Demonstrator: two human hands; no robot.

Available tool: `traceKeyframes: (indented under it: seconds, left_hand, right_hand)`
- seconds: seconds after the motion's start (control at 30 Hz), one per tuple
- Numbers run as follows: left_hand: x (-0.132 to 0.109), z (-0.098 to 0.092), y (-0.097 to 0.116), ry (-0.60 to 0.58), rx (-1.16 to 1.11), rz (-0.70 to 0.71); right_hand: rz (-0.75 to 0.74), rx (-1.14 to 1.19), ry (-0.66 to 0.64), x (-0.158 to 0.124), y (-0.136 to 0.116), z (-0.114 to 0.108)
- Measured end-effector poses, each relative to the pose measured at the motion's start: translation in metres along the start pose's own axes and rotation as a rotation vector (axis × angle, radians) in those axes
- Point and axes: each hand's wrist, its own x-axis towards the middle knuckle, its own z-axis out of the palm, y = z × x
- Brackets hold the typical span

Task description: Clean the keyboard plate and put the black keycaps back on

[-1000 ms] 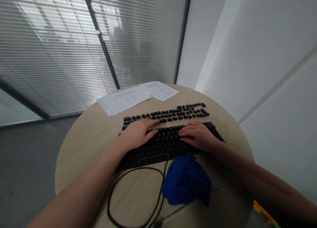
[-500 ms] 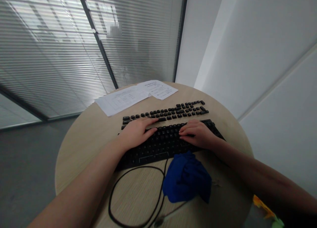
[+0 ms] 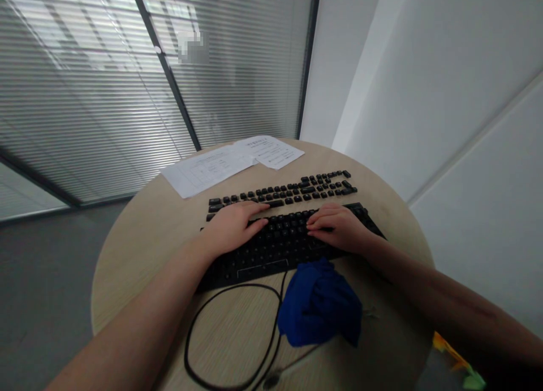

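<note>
A black keyboard [image 3: 263, 249] lies across the table in front of me, with caps on its far rows and bare switches nearer me. My left hand [image 3: 231, 228] reaches over its left part, fingers stretched out and thumb apart; the fingertips lie by the loose black keycaps [image 3: 306, 190] lined up in rows behind the keyboard. Over the right part of the keyboard, my right hand [image 3: 335, 227] has its fingers drawn together, fingertips at the keys. Whatever sits between them is hidden.
A crumpled blue cloth [image 3: 319, 303] rests in front of the keyboard. Beside it a black cable [image 3: 189, 346] loops, near a thin brush-like tool [image 3: 271, 379]. Printed papers [image 3: 207, 170] lie at the far edge of the round table [image 3: 127, 255]. Blinds and a white wall stand behind.
Both hands stay in nearly the same places on the keyboard. The whole view has shifted very slightly.
</note>
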Motion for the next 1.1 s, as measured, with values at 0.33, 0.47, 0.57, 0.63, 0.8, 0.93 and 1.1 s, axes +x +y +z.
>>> traceKeyframes:
  seconds: [0.33, 0.47, 0.57, 0.63, 0.8, 0.93, 1.1]
  left_hand:
    - [0.001, 0.004, -0.006, -0.045, -0.010, 0.035]
    - [0.001, 0.005, -0.006, -0.060, -0.008, 0.044]
    - [0.001, 0.004, -0.006, -0.060, -0.019, 0.046]
    - [0.001, 0.004, -0.006, -0.056, -0.022, 0.048]
    - [0.002, 0.005, -0.005, -0.053, -0.024, 0.064]
    - [0.002, 0.005, -0.004, -0.048, -0.043, 0.069]
    - [0.002, 0.003, -0.003, -0.052, -0.044, 0.073]
  right_hand:
    - [0.186, 0.133, 0.127, -0.006, 0.011, -0.002]
    - [0.105, 0.118, 0.078, -0.003, 0.008, 0.002]
    - [0.074, 0.073, 0.055, -0.001, 0.005, 0.003]
    - [0.062, 0.054, 0.042, -0.001, 0.003, 0.002]
    - [0.030, 0.012, -0.007, 0.000, -0.001, -0.001]
    - [0.023, -0.027, -0.020, -0.001, 0.000, -0.003]
    - [0.024, -0.061, -0.017, -0.002, 0.000, -0.002]
